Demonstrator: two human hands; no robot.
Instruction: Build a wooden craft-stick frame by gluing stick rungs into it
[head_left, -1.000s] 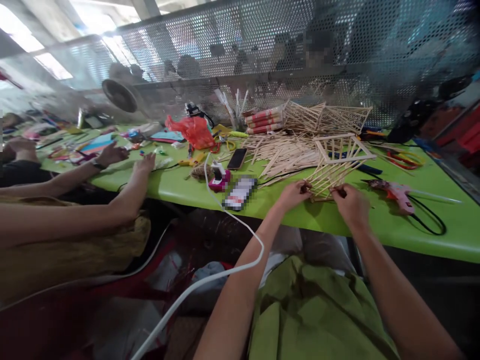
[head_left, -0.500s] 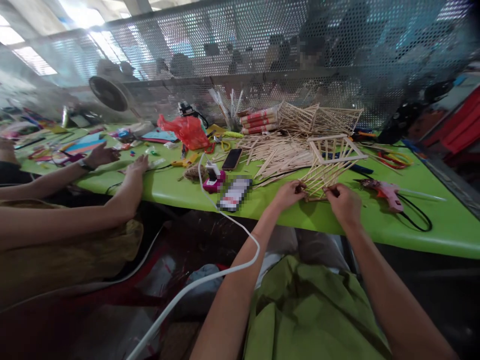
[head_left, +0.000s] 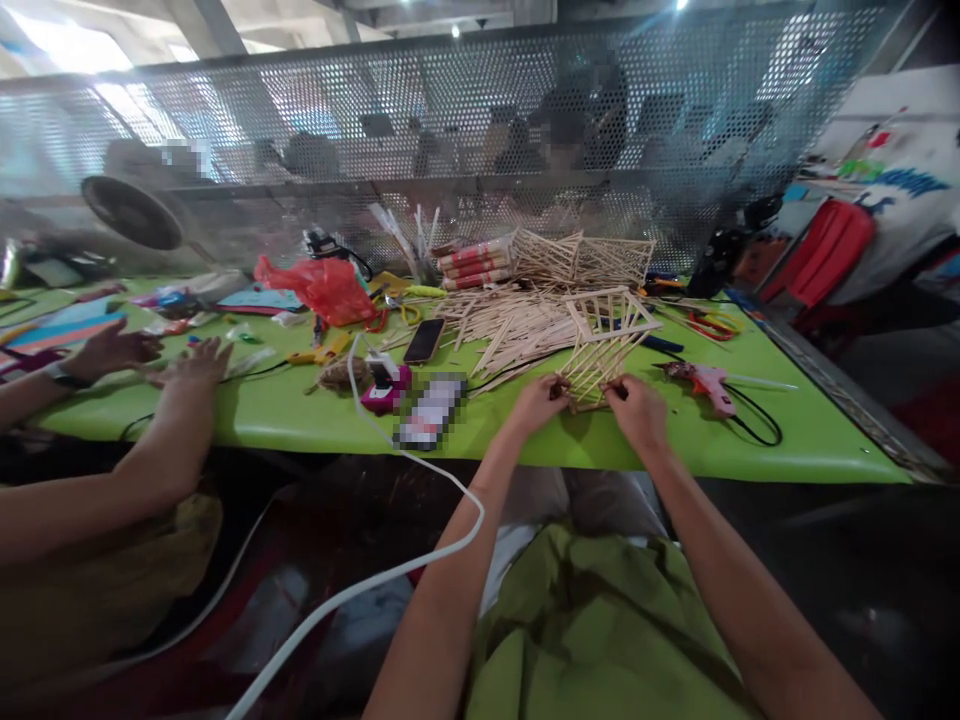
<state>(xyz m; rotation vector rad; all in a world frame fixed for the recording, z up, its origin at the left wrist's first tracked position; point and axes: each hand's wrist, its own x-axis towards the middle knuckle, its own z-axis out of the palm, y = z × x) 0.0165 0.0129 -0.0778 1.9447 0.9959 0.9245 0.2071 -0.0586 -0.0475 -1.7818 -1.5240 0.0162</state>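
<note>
A lattice frame of thin wooden sticks (head_left: 602,362) stands at the table's front edge. My left hand (head_left: 538,403) pinches its near left corner, and my right hand (head_left: 637,408) pinches the near right corner. Both hands are closed, and the fingertips partly cover the corners. Behind the frame spreads a heap of loose wooden sticks (head_left: 517,325). Right of my right hand lies a pink glue gun (head_left: 709,385) with a clear glue stick in its back. A phone (head_left: 430,412) lies left of my left hand.
A purple power adapter (head_left: 386,388) with a white cable is left of the phone. A dark phone (head_left: 424,341), red plastic bag (head_left: 319,288), scissors (head_left: 712,324) and stick packs (head_left: 476,265) lie farther back. At left, a co-worker's hands (head_left: 187,370) rest over the table.
The view has swung to the right, so everything sits farther left. My two hands keep their hold on the stick frame. The co-worker's hands stay about where they were on the table.
</note>
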